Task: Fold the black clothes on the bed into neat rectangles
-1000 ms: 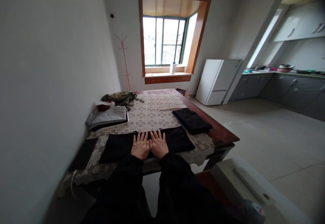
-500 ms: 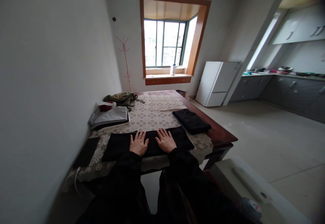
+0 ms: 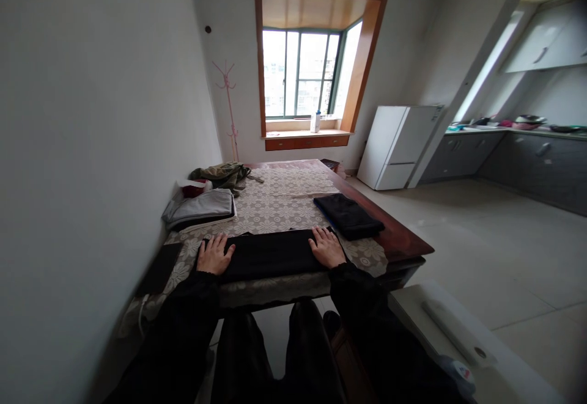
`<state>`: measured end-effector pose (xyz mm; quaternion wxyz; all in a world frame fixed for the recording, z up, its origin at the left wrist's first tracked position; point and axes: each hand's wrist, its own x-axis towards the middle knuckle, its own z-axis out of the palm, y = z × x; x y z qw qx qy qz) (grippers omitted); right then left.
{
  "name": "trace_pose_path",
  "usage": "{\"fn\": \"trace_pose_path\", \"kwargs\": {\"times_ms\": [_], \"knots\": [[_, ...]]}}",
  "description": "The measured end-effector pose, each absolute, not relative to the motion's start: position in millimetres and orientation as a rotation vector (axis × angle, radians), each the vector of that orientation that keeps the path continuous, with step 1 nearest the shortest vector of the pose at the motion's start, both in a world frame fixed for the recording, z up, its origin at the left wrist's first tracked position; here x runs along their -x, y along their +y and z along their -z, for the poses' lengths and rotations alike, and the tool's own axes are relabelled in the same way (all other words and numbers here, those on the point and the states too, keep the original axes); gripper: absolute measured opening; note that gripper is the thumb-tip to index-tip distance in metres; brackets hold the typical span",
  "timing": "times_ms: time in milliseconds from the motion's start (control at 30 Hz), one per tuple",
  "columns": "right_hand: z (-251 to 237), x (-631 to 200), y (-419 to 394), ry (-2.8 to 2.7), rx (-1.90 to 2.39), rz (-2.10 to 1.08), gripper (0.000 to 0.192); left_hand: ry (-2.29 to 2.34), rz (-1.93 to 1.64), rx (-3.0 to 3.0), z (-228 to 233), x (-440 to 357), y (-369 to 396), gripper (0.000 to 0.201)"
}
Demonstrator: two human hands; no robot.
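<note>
A folded black garment lies flat along the near side of the table, its exact kind hard to make out. On its left end rests my left hand, palm down with the fingers stretched out. My right hand lies flat on the right end, fingers spread. Between the two hands the dark cloth looks smooth. Just beyond my right hand is another folded black garment with a blue edge.
A patterned tablecloth covers much of the wooden table. Folded grey clothing and an olive-green cloth item lie at the left by the wall. A dark flat object with a white cable sits near-left. A white cabinet-like surface stands at right.
My hands have slid apart over the black garment, the left one to its left end and the right one to its right end. The view has shifted slightly.
</note>
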<state>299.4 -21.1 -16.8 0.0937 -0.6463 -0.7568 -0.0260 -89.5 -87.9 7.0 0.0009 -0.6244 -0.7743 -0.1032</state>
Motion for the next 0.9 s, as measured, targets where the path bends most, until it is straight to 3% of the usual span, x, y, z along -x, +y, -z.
{"fn": "trace_pose_path", "kwargs": {"times_ms": [333, 900], "knots": [[21.1, -299.4, -18.0, -2.199, 1.891, 0.074, 0.062, -2.792, 0.267, 1.393, -27.7, 195.0, -90.9, 0.065], [19.0, -299.4, -21.7, -2.199, 1.861, 0.074, 0.062, -2.667, 0.106, 1.714, -49.5, 223.2, -115.2, 0.067]]}}
